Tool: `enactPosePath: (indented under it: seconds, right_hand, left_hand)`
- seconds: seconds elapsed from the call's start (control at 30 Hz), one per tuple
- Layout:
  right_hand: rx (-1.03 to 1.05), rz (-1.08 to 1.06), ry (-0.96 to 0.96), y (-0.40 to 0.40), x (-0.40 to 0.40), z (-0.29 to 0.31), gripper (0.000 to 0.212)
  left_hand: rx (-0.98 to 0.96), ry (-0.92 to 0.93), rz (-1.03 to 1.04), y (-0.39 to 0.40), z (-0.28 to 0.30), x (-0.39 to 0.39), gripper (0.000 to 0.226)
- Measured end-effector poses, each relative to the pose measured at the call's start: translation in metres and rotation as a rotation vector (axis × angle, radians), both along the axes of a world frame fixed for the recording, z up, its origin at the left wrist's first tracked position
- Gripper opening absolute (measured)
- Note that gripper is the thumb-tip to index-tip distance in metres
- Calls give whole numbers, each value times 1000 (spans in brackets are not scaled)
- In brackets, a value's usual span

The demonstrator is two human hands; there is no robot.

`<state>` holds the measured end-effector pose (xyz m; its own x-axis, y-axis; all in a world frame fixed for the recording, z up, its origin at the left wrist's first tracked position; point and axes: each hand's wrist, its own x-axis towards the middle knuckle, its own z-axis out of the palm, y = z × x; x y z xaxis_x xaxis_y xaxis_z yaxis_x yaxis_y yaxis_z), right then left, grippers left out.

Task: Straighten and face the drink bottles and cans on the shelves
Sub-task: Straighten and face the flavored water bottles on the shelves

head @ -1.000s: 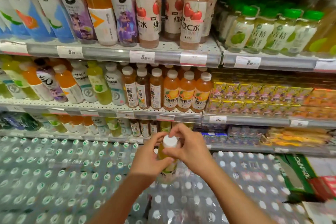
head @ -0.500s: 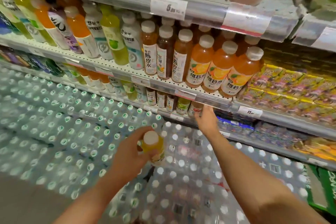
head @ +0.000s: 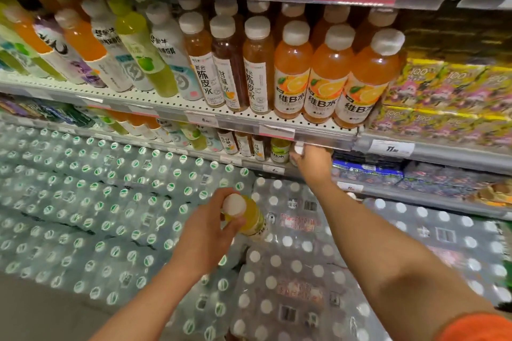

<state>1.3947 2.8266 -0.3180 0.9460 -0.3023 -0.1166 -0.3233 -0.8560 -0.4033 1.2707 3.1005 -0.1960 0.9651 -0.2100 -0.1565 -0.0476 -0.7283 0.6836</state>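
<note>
Under the middle shelf [head: 277, 130], right hand [head: 313, 163] fingers [head: 297, 159] are curled on a white-capped bottle [head: 298, 148], apparently to shift it. Left hand [head: 205, 232] fingers are wrapped round a yellow drink bottle [head: 249, 219], kept over the water packs [head: 116, 202], likely awaiting a slot.
</note>
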Motion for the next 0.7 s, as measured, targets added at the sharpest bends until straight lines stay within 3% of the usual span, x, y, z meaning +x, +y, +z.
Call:
enactPosePath:
  seconds: [0.07,0.2,0.43,0.57,0.7]
  right_hand:
    - [149,-24,-130,-3,-30,1,29]
    - [318,-65,-357,-22,-108,6,39]
    - [434,-208,-345,-60,-210,13,42]
    - [427,-271,-359,-74,-236,17,41]
    - [457,-301,-376,-78,-246,15,38]
  left_hand:
    - [-18,-6,14,-14,-3,6,46]
    - [-124,-33,36,-47,-20,23,46]
    - [-174,-173,-9,-112,-62,59,47]
    - [-219,-216,3,-136,-80,74,53]
    - [-234,-261,26,-155,-96,87,44]
